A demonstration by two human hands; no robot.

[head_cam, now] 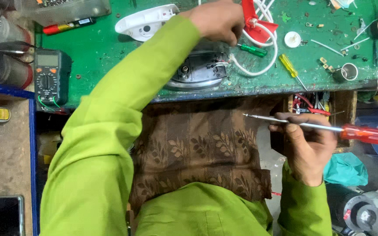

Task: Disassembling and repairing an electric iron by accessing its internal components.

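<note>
Two hands at a green counter (pixel 110 48), one on an opened iron, one with a screwdriver.

The left hand (pixel 217 19) rests, fingers curled, on the iron body (pixel 200 70) (grip unclear); the right hand (pixel 307 146) clenches a long screwdriver (pixel 329 127) with a red clear handle, below the counter edge. A small metal cup (pixel 349 72) stands at the right.
</note>
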